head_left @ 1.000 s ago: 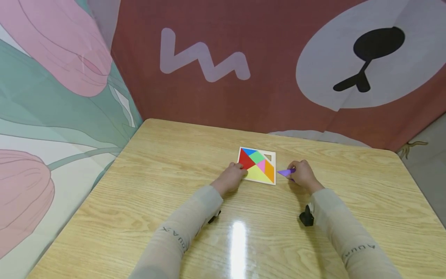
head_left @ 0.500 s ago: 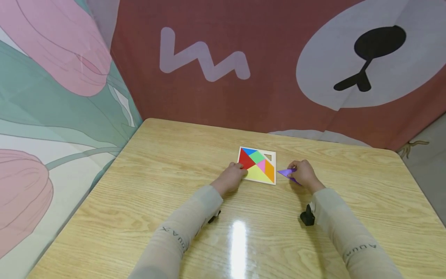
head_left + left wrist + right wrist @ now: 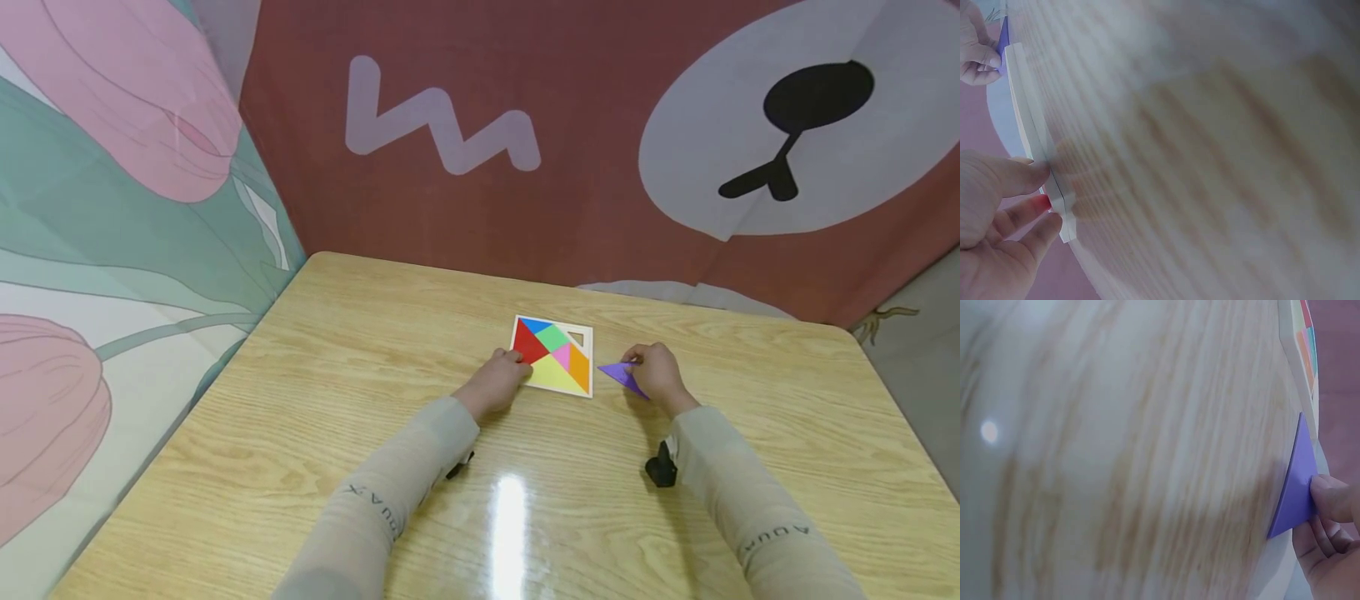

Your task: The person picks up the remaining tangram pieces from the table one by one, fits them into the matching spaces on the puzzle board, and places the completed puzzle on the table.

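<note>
A square tangram board [image 3: 588, 335] with a white frame lies flat on the table. Red, yellow, blue, green, pink and orange pieces fill most of it; at its top right corner is a white-edged opening showing wood colour. My left hand [image 3: 491, 383] holds the board's lower left corner, thumb and fingers at its edge in the left wrist view. Just right of the board, my right hand [image 3: 657, 375] pinches a flat purple triangle tangram piece [image 3: 1297, 487] by one edge. The triangle's left tip points at the board, a small gap apart in the head view.
The wood-grain table [image 3: 315, 350] extends around both hands, with a bright light reflection [image 3: 510, 525] near the front. A printed cloth [image 3: 450, 217] hangs behind the table's far edge, and another patterned cloth [image 3: 150, 275] is along the left side.
The purple triangle has turned in my right fingers, so more of its flat face now shows. My left hand and the board have stayed in place.
</note>
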`<move>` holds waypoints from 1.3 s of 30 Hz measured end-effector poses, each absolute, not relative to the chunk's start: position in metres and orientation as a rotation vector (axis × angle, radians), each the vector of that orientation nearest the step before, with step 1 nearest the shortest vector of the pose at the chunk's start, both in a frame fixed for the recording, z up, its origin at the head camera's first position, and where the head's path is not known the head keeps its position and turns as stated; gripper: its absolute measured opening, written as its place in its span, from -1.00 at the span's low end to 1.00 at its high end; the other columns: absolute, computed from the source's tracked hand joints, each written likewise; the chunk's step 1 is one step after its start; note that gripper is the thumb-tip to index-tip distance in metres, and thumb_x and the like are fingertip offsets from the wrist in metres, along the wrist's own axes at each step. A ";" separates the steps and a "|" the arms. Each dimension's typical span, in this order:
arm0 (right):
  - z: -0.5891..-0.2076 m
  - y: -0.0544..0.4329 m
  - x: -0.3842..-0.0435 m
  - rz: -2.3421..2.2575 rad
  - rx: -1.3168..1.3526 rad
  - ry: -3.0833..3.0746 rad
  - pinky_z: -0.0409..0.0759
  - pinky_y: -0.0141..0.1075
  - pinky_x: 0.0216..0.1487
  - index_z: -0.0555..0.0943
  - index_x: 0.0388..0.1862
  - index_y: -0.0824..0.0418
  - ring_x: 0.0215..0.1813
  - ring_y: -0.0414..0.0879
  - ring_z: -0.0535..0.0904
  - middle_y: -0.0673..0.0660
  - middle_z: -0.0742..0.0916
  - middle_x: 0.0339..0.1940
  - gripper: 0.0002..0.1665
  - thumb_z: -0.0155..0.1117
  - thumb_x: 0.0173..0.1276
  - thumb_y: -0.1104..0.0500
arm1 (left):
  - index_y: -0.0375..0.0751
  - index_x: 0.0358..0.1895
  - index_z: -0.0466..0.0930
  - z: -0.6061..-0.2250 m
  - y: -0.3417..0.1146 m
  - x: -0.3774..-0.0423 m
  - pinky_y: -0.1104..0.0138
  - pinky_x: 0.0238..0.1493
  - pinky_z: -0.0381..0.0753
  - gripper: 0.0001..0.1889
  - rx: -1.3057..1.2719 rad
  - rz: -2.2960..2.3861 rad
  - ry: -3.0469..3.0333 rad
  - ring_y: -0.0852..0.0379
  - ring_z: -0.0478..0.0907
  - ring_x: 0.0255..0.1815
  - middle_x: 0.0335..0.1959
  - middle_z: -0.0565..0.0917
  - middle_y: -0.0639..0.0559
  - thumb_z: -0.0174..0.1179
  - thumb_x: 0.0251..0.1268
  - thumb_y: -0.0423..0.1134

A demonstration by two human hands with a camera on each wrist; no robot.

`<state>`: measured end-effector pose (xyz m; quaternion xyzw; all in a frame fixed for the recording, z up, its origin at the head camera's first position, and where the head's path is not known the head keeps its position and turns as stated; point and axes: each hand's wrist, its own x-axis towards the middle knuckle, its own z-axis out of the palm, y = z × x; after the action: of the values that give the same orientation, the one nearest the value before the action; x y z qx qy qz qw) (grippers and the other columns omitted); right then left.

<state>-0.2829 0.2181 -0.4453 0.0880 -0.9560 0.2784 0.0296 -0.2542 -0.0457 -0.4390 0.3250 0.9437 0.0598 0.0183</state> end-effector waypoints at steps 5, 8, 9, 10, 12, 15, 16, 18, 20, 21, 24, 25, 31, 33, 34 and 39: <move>-0.444 0.218 -0.283 0.870 0.260 -2.938 0.41 -0.07 -0.31 0.57 -0.47 0.41 -0.39 0.12 0.50 0.28 0.62 -0.53 -0.94 0.15 0.05 0.44 | -0.14 -0.33 0.51 -0.438 -0.046 -0.254 0.34 -0.19 0.32 -0.82 1.007 0.183 2.933 0.04 0.33 -0.27 -0.25 0.46 -0.05 -0.07 0.14 -0.44; -0.443 0.217 -0.283 0.875 0.259 -2.937 0.40 -0.09 -0.33 0.57 -0.47 0.41 -0.41 0.09 0.49 0.25 0.61 -0.55 -0.94 0.15 0.04 0.44 | -0.14 -0.32 0.51 -0.438 -0.046 -0.254 0.34 -0.18 0.32 -0.83 1.002 0.184 2.930 0.04 0.33 -0.27 -0.25 0.46 -0.05 -0.07 0.15 -0.44; -0.443 0.217 -0.283 0.874 0.258 -2.937 0.40 -0.09 -0.33 0.58 -0.47 0.41 -0.41 0.09 0.49 0.25 0.61 -0.55 -0.94 0.15 0.04 0.44 | -0.14 -0.32 0.51 -0.438 -0.046 -0.254 0.34 -0.18 0.32 -0.83 0.998 0.184 2.928 0.04 0.32 -0.27 -0.24 0.46 -0.05 -0.07 0.16 -0.43; -0.442 0.217 -0.283 0.879 0.256 -2.936 0.40 -0.09 -0.32 0.58 -0.47 0.41 -0.41 0.09 0.49 0.24 0.61 -0.55 -0.94 0.15 0.05 0.44 | -0.14 -0.32 0.51 -0.438 -0.046 -0.254 0.34 -0.18 0.32 -0.83 0.995 0.185 2.927 0.04 0.32 -0.27 -0.24 0.46 -0.05 -0.07 0.16 -0.43; -0.442 0.217 -0.282 0.890 0.247 -2.935 0.40 -0.09 -0.32 0.58 -0.47 0.40 -0.40 0.09 0.49 0.24 0.61 -0.54 -0.94 0.16 0.05 0.43 | -0.14 -0.31 0.51 -0.437 -0.046 -0.254 0.33 -0.18 0.33 -0.83 0.990 0.194 2.923 0.04 0.32 -0.26 -0.23 0.46 -0.06 -0.07 0.17 -0.43; -0.442 0.216 -0.282 0.909 0.232 -2.941 0.40 -0.10 -0.32 0.58 -0.46 0.40 -0.39 0.09 0.50 0.24 0.62 -0.53 -0.94 0.17 0.06 0.42 | -0.15 -0.31 0.51 -0.438 -0.046 -0.254 0.33 -0.18 0.33 -0.83 0.984 0.208 2.919 0.04 0.32 -0.26 -0.22 0.46 -0.06 -0.07 0.17 -0.42; -0.442 0.216 -0.282 0.918 0.224 -2.943 0.41 -0.11 -0.33 0.58 -0.46 0.40 -0.40 0.08 0.50 0.24 0.62 -0.53 -0.94 0.17 0.06 0.42 | -0.15 -0.31 0.51 -0.438 -0.046 -0.254 0.34 -0.18 0.33 -0.84 0.988 0.210 2.919 0.04 0.32 -0.27 -0.23 0.46 -0.06 -0.07 0.17 -0.42; -0.442 0.216 -0.282 0.924 0.209 -2.946 0.40 -0.15 -0.36 0.58 -0.45 0.40 -0.42 0.05 0.48 0.22 0.61 -0.55 -0.94 0.17 0.06 0.41 | -0.15 -0.32 0.51 -0.439 -0.045 -0.254 0.34 -0.19 0.33 -0.84 0.990 0.213 2.919 0.05 0.32 -0.28 -0.23 0.45 -0.06 -0.06 0.18 -0.41; -0.443 0.217 -0.282 0.923 0.190 -2.945 0.37 -0.20 -0.40 0.58 -0.44 0.39 -0.44 0.02 0.45 0.20 0.59 -0.56 -0.94 0.17 0.07 0.40 | -0.14 -0.34 0.51 -0.439 -0.045 -0.254 0.35 -0.21 0.32 -0.85 0.993 0.214 2.920 0.05 0.32 -0.29 -0.24 0.45 -0.06 -0.06 0.18 -0.41; -0.443 0.217 -0.281 0.922 0.185 -2.942 0.35 -0.22 -0.42 0.57 -0.44 0.39 -0.45 0.01 0.44 0.19 0.58 -0.57 -0.94 0.17 0.07 0.40 | -0.14 -0.34 0.51 -0.439 -0.045 -0.254 0.35 -0.21 0.32 -0.85 0.994 0.211 2.919 0.05 0.32 -0.29 -0.24 0.45 -0.06 -0.06 0.18 -0.40; -0.443 0.217 -0.280 0.921 0.156 -2.928 0.33 -0.27 -0.44 0.58 -0.43 0.38 -0.47 -0.01 0.41 0.18 0.56 -0.56 -0.93 0.18 0.08 0.38 | -0.14 -0.34 0.51 -0.438 -0.045 -0.254 0.35 -0.22 0.32 -0.85 0.992 0.206 2.918 0.06 0.31 -0.29 -0.25 0.45 -0.05 -0.07 0.19 -0.40; -0.443 0.216 -0.280 0.925 0.146 -2.924 0.32 -0.27 -0.44 0.58 -0.43 0.38 -0.46 -0.01 0.41 0.18 0.56 -0.56 -0.93 0.18 0.08 0.37 | -0.14 -0.34 0.51 -0.438 -0.045 -0.254 0.35 -0.21 0.32 -0.84 0.993 0.201 2.918 0.06 0.31 -0.29 -0.25 0.45 -0.05 -0.07 0.18 -0.40; -0.443 0.215 -0.279 0.941 0.099 -2.910 0.31 -0.27 -0.42 0.59 -0.40 0.38 -0.44 0.01 0.40 0.20 0.58 -0.52 -0.90 0.18 0.09 0.35 | -0.13 -0.33 0.51 -0.439 -0.045 -0.255 0.36 -0.22 0.31 -0.84 0.996 0.185 2.924 0.06 0.31 -0.30 -0.26 0.45 -0.04 -0.06 0.17 -0.41; -0.443 0.215 -0.279 0.939 0.095 -2.901 0.30 -0.25 -0.41 0.58 -0.40 0.39 -0.41 0.02 0.40 0.21 0.57 -0.52 -0.89 0.18 0.09 0.35 | -0.14 -0.34 0.51 -0.439 -0.045 -0.255 0.36 -0.22 0.31 -0.85 0.995 0.196 2.926 0.06 0.31 -0.29 -0.26 0.45 -0.05 -0.06 0.17 -0.41; -0.444 0.214 -0.279 0.942 0.089 -2.897 0.30 -0.24 -0.39 0.58 -0.39 0.39 -0.40 0.03 0.39 0.21 0.56 -0.51 -0.89 0.17 0.10 0.35 | -0.14 -0.34 0.51 -0.439 -0.045 -0.255 0.35 -0.21 0.31 -0.85 0.994 0.201 2.924 0.06 0.32 -0.29 -0.25 0.45 -0.05 -0.06 0.17 -0.41; -0.444 0.210 -0.280 0.981 0.061 -2.880 0.28 -0.23 -0.38 0.58 -0.36 0.38 -0.37 0.03 0.34 0.20 0.50 -0.49 -0.88 0.15 0.13 0.34 | -0.14 -0.38 0.48 -0.441 -0.046 -0.257 0.35 -0.23 0.32 -0.86 1.021 0.266 2.921 0.05 0.30 -0.30 -0.28 0.43 -0.06 -0.05 0.15 -0.42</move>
<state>-0.2801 0.2103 -0.4440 0.0199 -0.9453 0.3220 0.0490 -0.2567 -0.0464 -0.4412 0.3287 0.9404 0.0857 0.0179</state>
